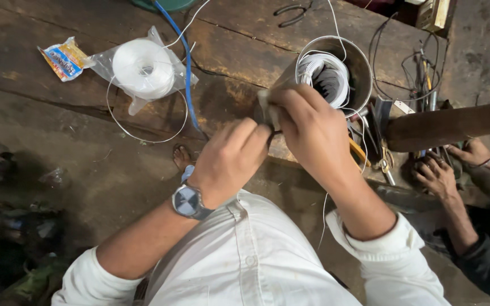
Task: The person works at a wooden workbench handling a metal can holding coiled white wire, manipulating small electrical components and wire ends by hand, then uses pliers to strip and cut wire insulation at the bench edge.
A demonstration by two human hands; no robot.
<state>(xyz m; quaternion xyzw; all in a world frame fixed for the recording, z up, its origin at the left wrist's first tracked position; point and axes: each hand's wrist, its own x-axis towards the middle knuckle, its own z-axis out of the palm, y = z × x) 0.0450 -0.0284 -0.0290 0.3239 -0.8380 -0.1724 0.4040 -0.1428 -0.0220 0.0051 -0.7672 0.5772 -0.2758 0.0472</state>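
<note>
White thread spool (143, 68), blue cable (185, 62)

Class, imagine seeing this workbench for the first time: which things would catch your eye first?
Probably the two hands, left hand and right hand, meeting at the rim of a metal cylinder packed with white windings. Next, the bagged white spool on the wooden bench at upper left.

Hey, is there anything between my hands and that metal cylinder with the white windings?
Nothing visible. Your right hand already rests against the metal cylinder at its rim, and your left hand sits right beside it, fingers closed on something small and dark.
</note>
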